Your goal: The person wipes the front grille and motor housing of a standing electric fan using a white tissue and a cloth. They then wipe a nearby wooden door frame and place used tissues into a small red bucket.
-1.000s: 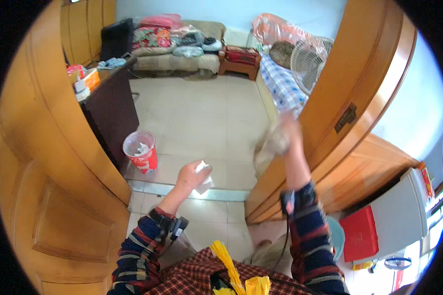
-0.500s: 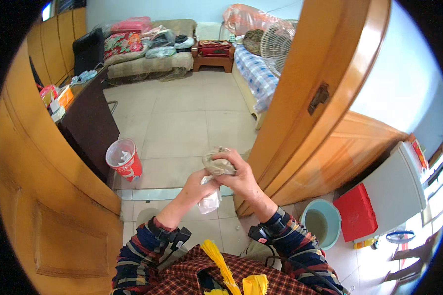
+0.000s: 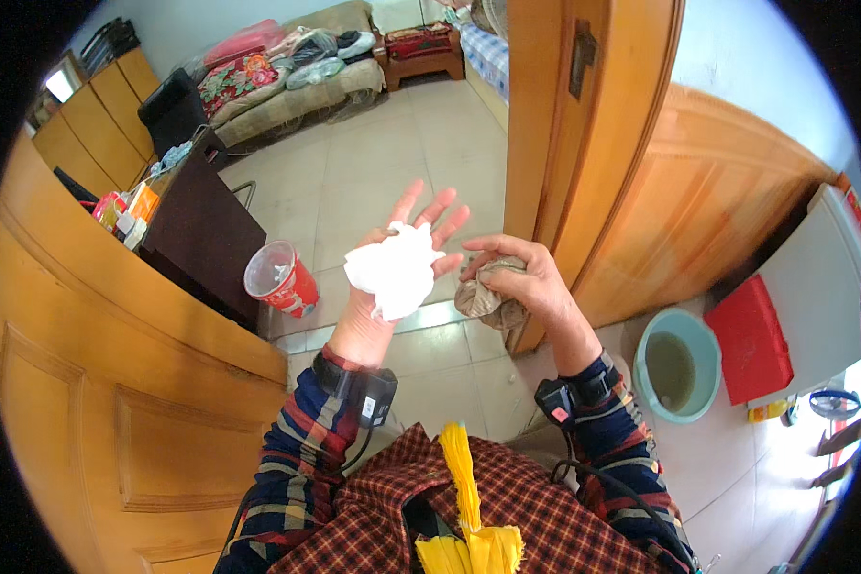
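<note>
My left hand (image 3: pixel 362 323) is turned palm up with its fingers spread. A crumpled white tissue (image 3: pixel 392 273) lies across the palm and covers most of it. To the right of it, my right hand (image 3: pixel 542 285) is closed around a bunched-up grey-beige cloth (image 3: pixel 488 298), which hangs below the fingers. The two hands are a little apart, in front of the doorway. A red bin (image 3: pixel 295 289) with a clear rim and pale scraps inside stands on the floor, left of my left hand.
A wooden door (image 3: pixel 153 402) is at the left, with a wooden door frame (image 3: pixel 598 143) at the right. The metal threshold (image 3: pixel 430 316) crosses below my hands. A light-blue basin (image 3: pixel 713 373) of murky water stands lower right, beside a red panel (image 3: pixel 748 340). A dark desk (image 3: pixel 206 225) stands beyond the bin.
My hands have parted. The left has opened palm up with the tissue on it, while the right has moved rightward with the cloth. The view has shifted and tilted downward.
</note>
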`<state>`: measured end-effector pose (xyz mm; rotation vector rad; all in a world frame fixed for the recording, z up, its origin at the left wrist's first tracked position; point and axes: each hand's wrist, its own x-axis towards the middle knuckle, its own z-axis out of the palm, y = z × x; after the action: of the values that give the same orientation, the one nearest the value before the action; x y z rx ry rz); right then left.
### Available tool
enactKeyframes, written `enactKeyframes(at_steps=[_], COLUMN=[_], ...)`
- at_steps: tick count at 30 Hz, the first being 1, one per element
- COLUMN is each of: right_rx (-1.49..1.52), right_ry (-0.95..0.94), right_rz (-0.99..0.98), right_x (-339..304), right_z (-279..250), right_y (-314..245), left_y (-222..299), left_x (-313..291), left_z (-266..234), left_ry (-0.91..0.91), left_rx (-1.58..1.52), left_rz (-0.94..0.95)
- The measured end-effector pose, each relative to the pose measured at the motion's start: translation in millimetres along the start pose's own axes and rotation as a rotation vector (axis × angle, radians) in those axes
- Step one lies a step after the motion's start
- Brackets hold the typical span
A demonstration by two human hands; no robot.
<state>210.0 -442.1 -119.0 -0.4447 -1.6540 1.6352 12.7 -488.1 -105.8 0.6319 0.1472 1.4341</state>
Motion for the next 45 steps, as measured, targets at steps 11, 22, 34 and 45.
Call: enactKeyframes(at_steps=[11, 22, 34, 45], right_rx=[0.201, -0.203, -0.243, -0.061], right_ry=[0.337, 0.249, 0.094, 0.072], right_rz=[0.263, 0.243, 0.337, 0.355], right_x=[-83, -14, 7, -15], right_z=[-95, -36, 33, -8], right_y=[33, -13, -25, -13], left_y=[14, 56, 68, 39], left_x=[-48, -111, -171, -135], left_z=[-130, -174, -165, -103], left_ry=[0.093, 0.256, 0.419, 0.316], left_rx=[0.161, 0.237, 0.318, 0.682], left_rz=[-0.147, -0.071, 0.070, -0.279])
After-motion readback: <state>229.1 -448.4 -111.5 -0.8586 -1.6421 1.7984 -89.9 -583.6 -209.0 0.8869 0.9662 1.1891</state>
